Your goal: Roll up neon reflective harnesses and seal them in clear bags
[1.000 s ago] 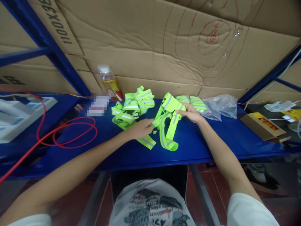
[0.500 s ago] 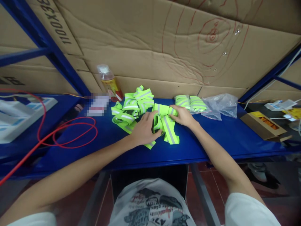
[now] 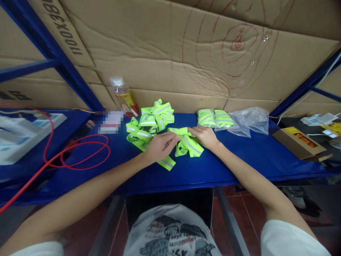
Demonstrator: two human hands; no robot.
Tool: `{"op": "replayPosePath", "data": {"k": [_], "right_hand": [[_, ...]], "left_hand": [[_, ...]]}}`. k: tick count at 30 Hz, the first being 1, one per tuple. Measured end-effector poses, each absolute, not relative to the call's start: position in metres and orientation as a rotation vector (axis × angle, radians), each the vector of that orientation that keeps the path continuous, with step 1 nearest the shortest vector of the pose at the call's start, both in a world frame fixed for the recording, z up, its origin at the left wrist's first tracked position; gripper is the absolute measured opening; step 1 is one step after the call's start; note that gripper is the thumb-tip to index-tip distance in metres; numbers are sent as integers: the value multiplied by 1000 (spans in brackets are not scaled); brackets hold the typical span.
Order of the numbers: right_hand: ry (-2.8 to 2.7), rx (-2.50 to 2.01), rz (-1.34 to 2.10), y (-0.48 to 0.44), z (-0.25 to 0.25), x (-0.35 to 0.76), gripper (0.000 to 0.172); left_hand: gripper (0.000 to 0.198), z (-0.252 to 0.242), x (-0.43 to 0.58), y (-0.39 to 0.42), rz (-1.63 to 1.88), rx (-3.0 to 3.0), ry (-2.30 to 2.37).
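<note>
- Neon-yellow reflective strap bundle (image 3: 186, 144) lay mid-table on the blue metal table (image 3: 239, 156).
- My left hand (image 3: 160, 146) and right hand (image 3: 204, 137) pinched its opposite ends.
- Loosening either pinch, I judged, could let the folds spring open.

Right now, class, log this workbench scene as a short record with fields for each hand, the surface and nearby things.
left hand: pressing on the folded neon-yellow reflective strap bundle
right hand: gripping the same bundle's far side
surface: blue metal shelf
behind: loose pile of neon-yellow reflective straps
right of the hands: clear plastic bags
left: red cable
</note>
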State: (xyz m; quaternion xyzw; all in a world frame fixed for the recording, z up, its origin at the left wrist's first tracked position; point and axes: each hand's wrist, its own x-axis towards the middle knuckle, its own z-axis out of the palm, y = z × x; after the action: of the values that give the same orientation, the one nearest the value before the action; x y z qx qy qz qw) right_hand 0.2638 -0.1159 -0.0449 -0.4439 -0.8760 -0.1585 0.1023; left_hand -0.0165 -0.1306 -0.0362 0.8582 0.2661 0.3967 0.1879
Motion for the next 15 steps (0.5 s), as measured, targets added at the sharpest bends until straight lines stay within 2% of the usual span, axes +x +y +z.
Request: {"op": "replayPosePath", "data": {"k": [2, 4, 9, 15], "right_hand": [[-2584, -1303, -502, -116, -47, 263, 37], [-2581, -1295, -540, -116, -48, 262, 36], [-2597, -1229, -538, -115, -48, 266, 37], [-2666, -1078, -286, -116, -47, 274, 45]], "left_hand": [[41, -30, -20, -121, 1271, 2438, 817], [33, -27, -19, -108, 1293, 2448, 945], [39, -36, -13, -77, 854, 2373, 1055], [47, -49, -17, -72, 853, 2237, 958]]}}
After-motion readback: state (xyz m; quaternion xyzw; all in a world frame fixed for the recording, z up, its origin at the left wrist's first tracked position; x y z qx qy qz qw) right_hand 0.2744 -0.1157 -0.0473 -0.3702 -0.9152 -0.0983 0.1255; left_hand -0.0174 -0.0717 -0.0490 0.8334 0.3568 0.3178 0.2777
